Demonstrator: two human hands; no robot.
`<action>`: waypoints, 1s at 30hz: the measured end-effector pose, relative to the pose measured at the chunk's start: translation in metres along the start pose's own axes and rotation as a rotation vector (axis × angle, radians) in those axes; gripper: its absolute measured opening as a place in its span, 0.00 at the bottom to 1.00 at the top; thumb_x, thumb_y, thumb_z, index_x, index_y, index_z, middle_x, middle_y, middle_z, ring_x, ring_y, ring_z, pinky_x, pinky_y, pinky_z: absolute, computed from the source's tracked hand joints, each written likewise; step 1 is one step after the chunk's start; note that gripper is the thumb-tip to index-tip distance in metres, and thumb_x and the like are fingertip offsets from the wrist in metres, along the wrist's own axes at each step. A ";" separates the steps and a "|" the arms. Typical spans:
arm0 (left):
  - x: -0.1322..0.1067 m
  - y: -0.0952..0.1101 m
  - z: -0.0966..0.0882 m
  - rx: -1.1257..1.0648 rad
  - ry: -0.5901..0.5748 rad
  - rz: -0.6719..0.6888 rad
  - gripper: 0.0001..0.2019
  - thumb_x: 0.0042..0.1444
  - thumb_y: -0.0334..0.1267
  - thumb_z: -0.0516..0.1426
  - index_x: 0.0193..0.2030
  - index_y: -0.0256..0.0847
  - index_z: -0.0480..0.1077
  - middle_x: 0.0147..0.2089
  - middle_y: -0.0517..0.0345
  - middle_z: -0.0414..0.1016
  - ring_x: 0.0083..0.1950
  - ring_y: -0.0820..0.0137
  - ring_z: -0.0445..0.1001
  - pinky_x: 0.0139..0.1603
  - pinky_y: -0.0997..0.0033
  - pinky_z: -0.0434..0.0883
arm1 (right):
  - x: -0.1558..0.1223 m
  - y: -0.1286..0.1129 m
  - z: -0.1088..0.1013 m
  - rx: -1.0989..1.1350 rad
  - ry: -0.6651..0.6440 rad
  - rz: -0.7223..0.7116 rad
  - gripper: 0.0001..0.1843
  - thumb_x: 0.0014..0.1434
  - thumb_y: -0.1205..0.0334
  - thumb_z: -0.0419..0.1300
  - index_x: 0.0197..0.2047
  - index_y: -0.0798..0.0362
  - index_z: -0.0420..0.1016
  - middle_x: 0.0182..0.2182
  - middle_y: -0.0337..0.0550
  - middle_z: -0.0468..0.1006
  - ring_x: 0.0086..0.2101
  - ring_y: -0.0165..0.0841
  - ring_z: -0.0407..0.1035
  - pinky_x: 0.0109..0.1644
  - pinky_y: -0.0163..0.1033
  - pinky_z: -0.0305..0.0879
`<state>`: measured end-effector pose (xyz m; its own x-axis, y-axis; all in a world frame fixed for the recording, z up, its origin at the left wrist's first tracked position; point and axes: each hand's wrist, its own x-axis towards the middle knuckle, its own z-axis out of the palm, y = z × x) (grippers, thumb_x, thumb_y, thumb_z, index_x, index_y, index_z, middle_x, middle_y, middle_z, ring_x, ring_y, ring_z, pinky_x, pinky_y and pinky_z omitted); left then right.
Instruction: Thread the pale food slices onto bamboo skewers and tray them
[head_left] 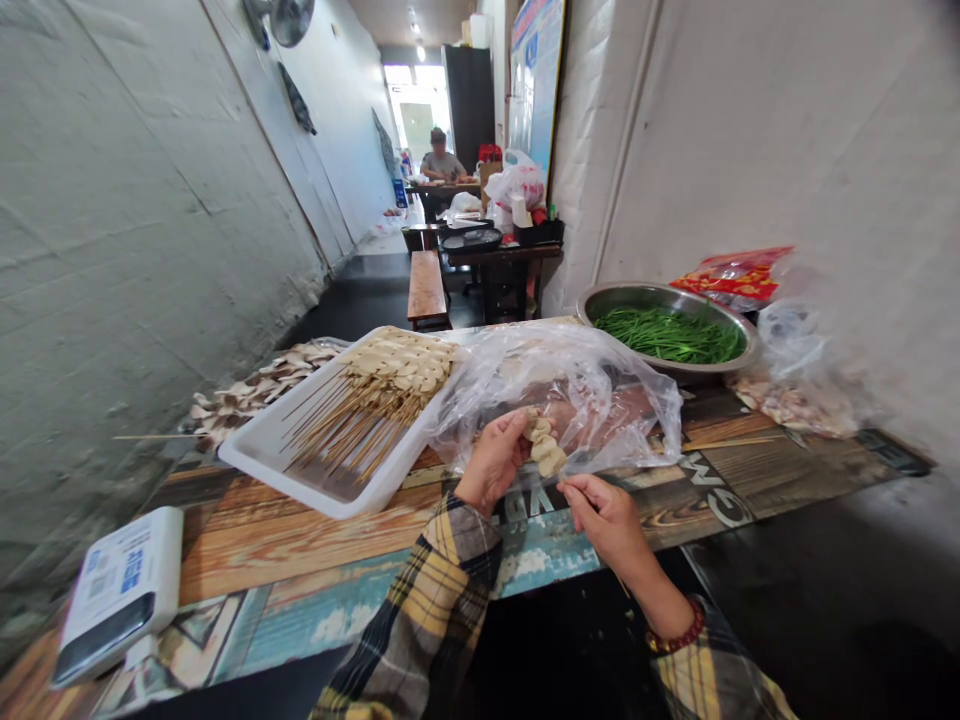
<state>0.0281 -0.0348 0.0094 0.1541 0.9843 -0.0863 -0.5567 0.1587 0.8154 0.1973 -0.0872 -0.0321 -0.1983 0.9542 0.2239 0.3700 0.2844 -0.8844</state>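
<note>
Pale, roundish food slices [547,455] sit in a row on a thin skewer, just in front of a clear plastic bag. My left hand [496,455] is closed on the far end of these slices. Below them, my right hand [606,515] pinches the skewer's stick, most of which its fingers hide. To the left lies a white plastic tray [251,450] with many finished skewers [401,365] of similar pale slices, their sticks pointing toward me. The clear plastic bag [645,400], with pinkish contents showing through, spreads behind my hands.
Grey-brown mushroom-like pieces [262,385] lie left of the tray. A metal bowl [739,365] of green stalks [667,335] and bagged food [795,395] stand at right. A white device [124,590] occupies the near-left table corner. Farther back, a person [442,160] sits at another table.
</note>
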 end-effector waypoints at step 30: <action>-0.004 -0.011 0.010 0.108 -0.087 -0.097 0.19 0.45 0.51 0.66 0.33 0.34 0.74 0.33 0.50 0.77 0.33 0.68 0.77 0.36 0.71 0.71 | -0.001 0.004 0.002 0.113 0.102 0.051 0.17 0.63 0.51 0.54 0.36 0.56 0.77 0.15 0.33 0.65 0.17 0.26 0.58 0.21 0.30 0.55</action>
<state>0.0415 -0.0408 0.0064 0.2751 0.9537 -0.1214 -0.4459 0.2384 0.8627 0.1966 -0.0872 -0.0366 -0.0868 0.9732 0.2130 0.2715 0.2288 -0.9348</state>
